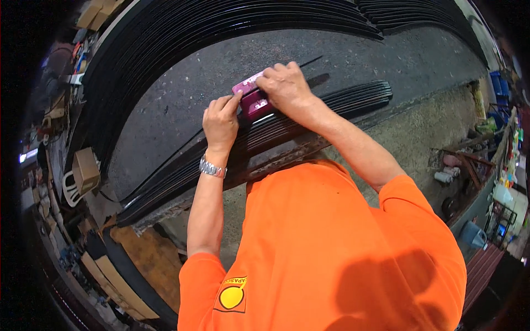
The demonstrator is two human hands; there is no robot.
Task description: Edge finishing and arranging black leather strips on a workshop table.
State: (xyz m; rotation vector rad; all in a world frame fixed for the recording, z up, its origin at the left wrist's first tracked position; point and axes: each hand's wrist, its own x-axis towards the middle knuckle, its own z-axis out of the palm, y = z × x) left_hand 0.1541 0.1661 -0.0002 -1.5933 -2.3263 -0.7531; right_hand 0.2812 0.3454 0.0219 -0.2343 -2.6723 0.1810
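Both my hands are at a small shiny magenta piece with pale print [255, 110], which looks like a folded card or label. My left hand [222, 124], with a metal watch on its wrist, pinches its left corner between thumb and fingers. Over its upper right edge, the fingers of my right hand [288, 91] are bent and closed on it. A thin black strip [312, 62] sticks out beyond my right hand; whether it runs through the magenta piece is hidden. Just below lies a bundle of long black strips [353, 102], partly covered by my hands.
Rows of long black strips [265, 19] curve along the far side of the dark grey tabletop [171, 91]. A cardboard box [86, 170] and a white plastic chair [70, 190] stand at left. On the right are a metal frame [469, 165] and a grey-blue watering can [473, 235].
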